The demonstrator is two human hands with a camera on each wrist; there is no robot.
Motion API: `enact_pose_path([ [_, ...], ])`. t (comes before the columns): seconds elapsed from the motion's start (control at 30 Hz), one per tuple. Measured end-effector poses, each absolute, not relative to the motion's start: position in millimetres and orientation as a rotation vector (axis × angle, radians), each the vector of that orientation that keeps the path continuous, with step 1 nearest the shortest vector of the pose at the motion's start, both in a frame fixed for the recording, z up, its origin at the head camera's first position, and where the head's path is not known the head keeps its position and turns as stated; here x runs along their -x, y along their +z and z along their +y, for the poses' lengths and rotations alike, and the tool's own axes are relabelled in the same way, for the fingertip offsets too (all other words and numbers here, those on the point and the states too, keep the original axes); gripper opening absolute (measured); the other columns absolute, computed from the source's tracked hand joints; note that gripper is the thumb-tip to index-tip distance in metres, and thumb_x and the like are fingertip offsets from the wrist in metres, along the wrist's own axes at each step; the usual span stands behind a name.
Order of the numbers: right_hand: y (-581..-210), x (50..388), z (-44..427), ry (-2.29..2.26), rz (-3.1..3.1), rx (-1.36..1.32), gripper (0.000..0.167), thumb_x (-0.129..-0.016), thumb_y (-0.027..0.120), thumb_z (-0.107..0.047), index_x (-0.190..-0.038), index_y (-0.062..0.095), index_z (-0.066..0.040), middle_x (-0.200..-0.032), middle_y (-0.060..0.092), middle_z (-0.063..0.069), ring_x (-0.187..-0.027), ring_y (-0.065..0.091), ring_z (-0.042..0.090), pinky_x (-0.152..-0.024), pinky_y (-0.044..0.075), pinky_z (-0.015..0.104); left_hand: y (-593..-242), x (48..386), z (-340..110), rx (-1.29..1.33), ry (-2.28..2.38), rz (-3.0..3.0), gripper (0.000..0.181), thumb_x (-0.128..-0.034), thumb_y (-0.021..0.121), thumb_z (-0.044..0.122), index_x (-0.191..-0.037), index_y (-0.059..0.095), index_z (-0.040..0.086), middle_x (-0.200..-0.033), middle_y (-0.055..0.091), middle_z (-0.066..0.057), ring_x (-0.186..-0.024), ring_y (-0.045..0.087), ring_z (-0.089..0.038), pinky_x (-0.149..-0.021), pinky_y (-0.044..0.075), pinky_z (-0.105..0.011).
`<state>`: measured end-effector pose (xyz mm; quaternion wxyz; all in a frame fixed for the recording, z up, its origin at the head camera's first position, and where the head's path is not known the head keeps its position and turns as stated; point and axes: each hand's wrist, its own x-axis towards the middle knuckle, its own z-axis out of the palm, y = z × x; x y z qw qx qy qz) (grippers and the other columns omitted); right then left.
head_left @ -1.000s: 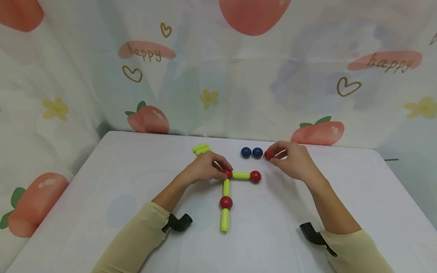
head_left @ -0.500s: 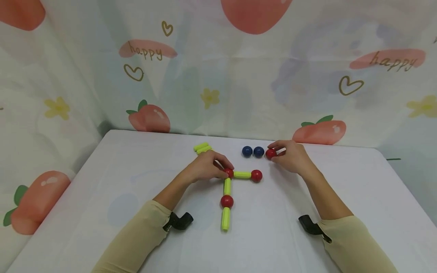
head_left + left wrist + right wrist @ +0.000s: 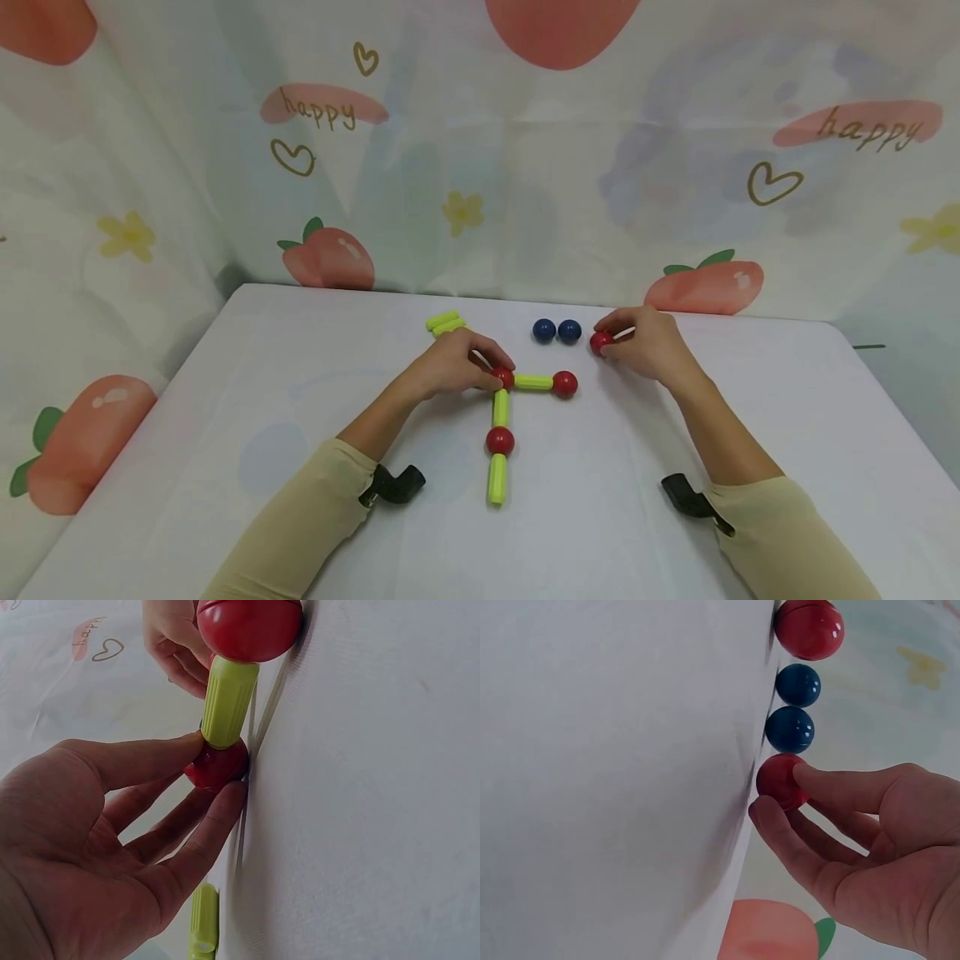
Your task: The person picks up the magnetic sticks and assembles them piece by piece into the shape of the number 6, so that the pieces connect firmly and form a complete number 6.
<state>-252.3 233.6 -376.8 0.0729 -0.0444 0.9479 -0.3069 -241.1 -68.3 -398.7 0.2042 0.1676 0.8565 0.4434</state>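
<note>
My left hand pinches the red corner ball of a rod-and-ball shape lying on the table. From that ball one yellow-green rod runs right to a second red ball. Another rod comes toward me to a third red ball, with one more rod on its near side. Further right, my right hand holds a separate red ball between thumb and fingers. Two blue balls sit just left of it, apart from it in the head view.
Loose yellow-green rods lie behind my left hand, partly hidden by it. The white table ends at the back against a printed cloth. Black wrist mounts stick out from both sleeves.
My right hand has drawn the separate red ball slightly right and toward me, opening a gap from the blue balls. The left hand keeps its grip on the corner ball.
</note>
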Motion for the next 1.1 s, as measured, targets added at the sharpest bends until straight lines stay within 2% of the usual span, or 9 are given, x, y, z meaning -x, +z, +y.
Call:
enact_pose_path([
  [0.27, -368, 239, 232, -0.927, 2.87, 0.153, 0.029, -0.095, 0.072, -0.013, -0.124, 0.074, -0.01, -0.121, 0.072, 0.015, -0.109, 0.068, 0.035, -0.087, 0.06, 0.045, -399, 241, -69, -0.466, 1.234, 2.397, 0.021, -0.0904, 0.079, 0.01, -0.11, 0.081, 0.019, -0.104, 0.076, 0.003, -0.096, 0.068, -0.018, -0.07, 0.055, -0.029],
  [0.7, -351, 205, 222, -0.953, 2.828, 0.231, 0.029, -0.094, 0.073, -0.014, -0.123, 0.073, -0.012, -0.115, 0.074, 0.013, -0.112, 0.067, 0.036, -0.082, 0.061, 0.041, -398, 240, -70, -0.462, 1.233, 2.395, 0.022, -0.0906, 0.08, 0.011, -0.111, 0.08, 0.018, -0.106, 0.075, 0.003, -0.097, 0.067, -0.018, -0.072, 0.056, -0.029],
  [1.1, -339, 180, 214, -1.009, 2.801, 0.385, 0.024, -0.091, 0.076, -0.008, -0.113, 0.077, -0.016, -0.107, 0.077, 0.004, -0.1, 0.074, 0.025, -0.083, 0.062, 0.039, -398, 240, -70, -0.458, 1.251, 2.377, 0.023, -0.0899, 0.08, 0.01, -0.111, 0.08, 0.018, -0.107, 0.076, 0.001, -0.097, 0.068, -0.018, -0.073, 0.055, -0.027],
])
